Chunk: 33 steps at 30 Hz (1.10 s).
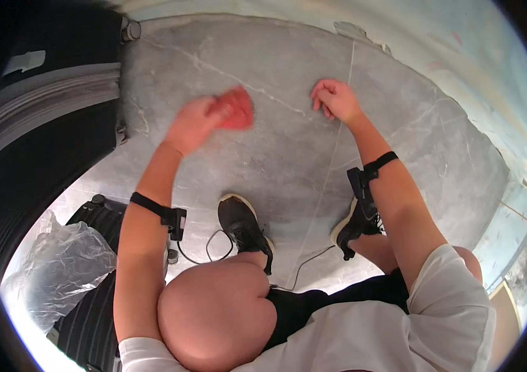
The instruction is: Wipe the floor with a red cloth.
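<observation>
My left hand (200, 118) grips a small red cloth-like piece (236, 109), both somewhat blurred. They are over the grey marbled tile floor (263, 162); whether the red piece touches the floor I cannot tell. To the right, my right hand (335, 98) is over the floor with its fingers loosely curled and nothing visible between them. Black strapped devices are worn on the left forearm (177, 223) and the right forearm (361, 181), with thin cables near them.
Dark suitcases with small wheels (131, 30) stand at the left. Clear plastic wrapping (63, 265) lies over a ribbed black suitcase (89, 321) at lower left. Pale draped sheeting (458, 60) borders the floor. My black shoes (240, 218) and a black cable (298, 274) are below.
</observation>
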### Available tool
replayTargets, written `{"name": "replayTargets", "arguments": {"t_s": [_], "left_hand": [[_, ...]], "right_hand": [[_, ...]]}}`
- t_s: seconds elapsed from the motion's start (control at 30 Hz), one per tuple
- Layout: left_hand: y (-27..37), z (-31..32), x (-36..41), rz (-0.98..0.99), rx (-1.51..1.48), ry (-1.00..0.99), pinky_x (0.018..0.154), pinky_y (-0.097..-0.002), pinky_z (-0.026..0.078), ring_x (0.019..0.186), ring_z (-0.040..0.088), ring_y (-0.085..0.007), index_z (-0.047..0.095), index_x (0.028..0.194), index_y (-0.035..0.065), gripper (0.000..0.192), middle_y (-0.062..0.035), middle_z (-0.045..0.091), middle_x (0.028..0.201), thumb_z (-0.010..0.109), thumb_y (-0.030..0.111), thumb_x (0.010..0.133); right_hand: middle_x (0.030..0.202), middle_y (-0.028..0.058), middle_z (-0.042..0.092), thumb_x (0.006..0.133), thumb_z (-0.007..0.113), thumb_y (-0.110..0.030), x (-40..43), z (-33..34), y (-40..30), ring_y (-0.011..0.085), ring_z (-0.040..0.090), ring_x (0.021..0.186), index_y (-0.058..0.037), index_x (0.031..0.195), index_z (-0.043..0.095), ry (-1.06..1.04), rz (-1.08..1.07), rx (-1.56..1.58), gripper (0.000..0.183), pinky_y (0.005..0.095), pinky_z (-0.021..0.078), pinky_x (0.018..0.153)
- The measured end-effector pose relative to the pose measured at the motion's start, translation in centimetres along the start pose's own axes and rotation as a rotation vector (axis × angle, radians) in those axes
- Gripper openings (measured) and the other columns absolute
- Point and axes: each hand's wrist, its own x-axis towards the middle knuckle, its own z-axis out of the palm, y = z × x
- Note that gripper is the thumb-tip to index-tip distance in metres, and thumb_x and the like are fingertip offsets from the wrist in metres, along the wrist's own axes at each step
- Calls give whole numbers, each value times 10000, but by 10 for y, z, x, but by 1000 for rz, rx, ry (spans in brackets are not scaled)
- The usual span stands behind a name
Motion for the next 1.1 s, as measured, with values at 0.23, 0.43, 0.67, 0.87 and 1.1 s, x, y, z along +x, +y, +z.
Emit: {"name": "replayTargets", "arguments": {"t_s": [0.23,0.43,0.67,0.87,1.1], "left_hand": [[-87,13,-13,340,554,496,922,-521,510,1079,608,-411,547,1403,139,523,-185,608,1236,663,152,894],[-5,67,-45,765,846,-238,909,-522,476,1099,591,-319,590,1339,269,421,-94,579,1254,570,219,921],[-46,27,-42,717,776,210,1022,-510,425,1223,532,-304,564,1371,213,502,-98,565,1311,613,173,873],[-63,19,-29,172,461,595,1038,-561,398,1278,487,-382,467,1384,60,772,-165,512,1411,843,239,734],[-55,25,-19,223,337,792,1035,-552,383,1282,469,-426,459,1368,31,711,-210,503,1374,816,235,788]], "right_hand": [[720,32,714,876,549,-140,10,15,-5,101,544,494,-67,887,687,-28,-32,-27,156,291,429,471],[697,50,712,881,560,-157,6,17,-14,170,587,509,-61,888,696,36,-10,-173,166,345,482,516],[1339,138,588,895,675,-294,-31,139,-48,359,582,1192,-125,1317,593,45,-958,-798,462,477,484,968],[1343,63,555,887,693,-358,-5,214,-72,293,561,1142,-229,1385,554,337,-1033,-1152,533,489,466,920],[1192,61,590,907,655,-294,35,182,-68,278,597,1018,-371,1371,563,190,-970,-1091,479,465,467,826]]}}
